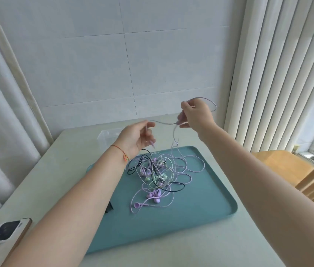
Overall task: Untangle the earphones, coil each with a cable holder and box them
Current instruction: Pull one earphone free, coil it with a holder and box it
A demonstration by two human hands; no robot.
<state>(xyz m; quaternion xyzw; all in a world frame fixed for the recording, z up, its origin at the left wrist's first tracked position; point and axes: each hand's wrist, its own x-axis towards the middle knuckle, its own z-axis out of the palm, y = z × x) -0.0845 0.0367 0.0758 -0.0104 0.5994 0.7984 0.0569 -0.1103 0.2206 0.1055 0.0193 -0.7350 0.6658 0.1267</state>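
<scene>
both hands raised above the table, mid-frame. right hand, upper right of centre, fingers curled, pinching a lilac cable; a loop of that cable arcs up and over the hand to its right, and a strand drops from the hand to the pile below. left hand, centre, a little lower, fingers bent round the other end of the same raised cable, which runs nearly level between the two hands; a lilac plug hangs just under the left fingers. red braided string on the left wrist. tangle of earphones lies on the teal tray, centre of frame: lilac, pale green and black cables knotted through one another, lilac earbuds at the near edge of the heap, green buds in the middle. clear plastic box sits on the table past the tray, behind the left hand, partly hidden. small black object at the tray's left edge, mostly covered by the left forearm; cannot tell what it is. phone face down at lower left, on the pale table. vertical blinds at upper right, tiled wall behind.
</scene>
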